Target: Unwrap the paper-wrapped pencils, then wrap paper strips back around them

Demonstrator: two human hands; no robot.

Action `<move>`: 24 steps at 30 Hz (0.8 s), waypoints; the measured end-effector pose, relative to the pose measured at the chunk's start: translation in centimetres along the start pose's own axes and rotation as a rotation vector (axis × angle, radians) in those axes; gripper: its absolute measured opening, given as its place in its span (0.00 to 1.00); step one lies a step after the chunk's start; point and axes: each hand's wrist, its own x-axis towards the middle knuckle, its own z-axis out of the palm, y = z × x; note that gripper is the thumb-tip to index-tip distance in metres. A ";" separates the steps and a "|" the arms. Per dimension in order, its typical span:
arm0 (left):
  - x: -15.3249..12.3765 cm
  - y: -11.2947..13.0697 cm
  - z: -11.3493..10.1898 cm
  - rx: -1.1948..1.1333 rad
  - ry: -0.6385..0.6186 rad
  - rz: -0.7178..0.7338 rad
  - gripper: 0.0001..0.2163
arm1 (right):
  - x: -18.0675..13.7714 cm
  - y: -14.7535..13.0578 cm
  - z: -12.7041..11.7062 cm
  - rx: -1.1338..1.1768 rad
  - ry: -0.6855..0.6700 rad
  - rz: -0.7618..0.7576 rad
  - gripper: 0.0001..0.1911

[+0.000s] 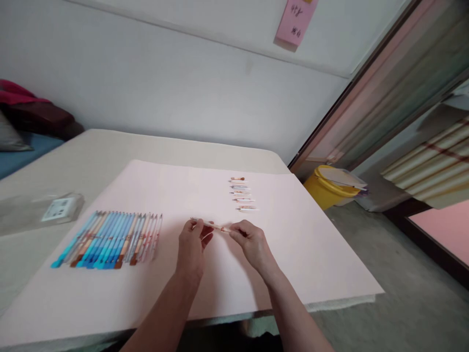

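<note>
A pale pen (pixel 219 227) with small reddish markings lies level between both hands, just above the pink sheet (pixel 278 249). My left hand (pixel 192 243) is closed around its left part, thumb on top. With thumb and fingers pinched, my right hand (pixel 251 240) grips the pen's right end. To the left, a neat row of pens (pixel 110 239) in blue, brown, grey and pinkish tones lies side by side. Beyond my hands, several short pen parts and thin refills (pixel 242 199) are laid out in a column.
At the left of the table (pixel 176 142) lies a clear plastic bag (pixel 27 212) with a white label. A yellow bin (pixel 322 188) stands on the floor past the right edge. Behind the table is a white wall bearing a pink note (pixel 295 22).
</note>
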 end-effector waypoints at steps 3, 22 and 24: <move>0.0 0.1 0.0 0.004 -0.017 0.010 0.10 | 0.1 0.1 -0.1 0.069 -0.019 0.075 0.05; 0.1 0.4 0.1 -0.031 -0.059 0.010 0.10 | -0.3 -0.4 1.6 0.063 0.087 0.118 0.12; -0.1 0.2 0.3 -0.027 -0.064 0.010 0.10 | -0.3 -0.2 1.7 0.075 0.104 0.131 0.13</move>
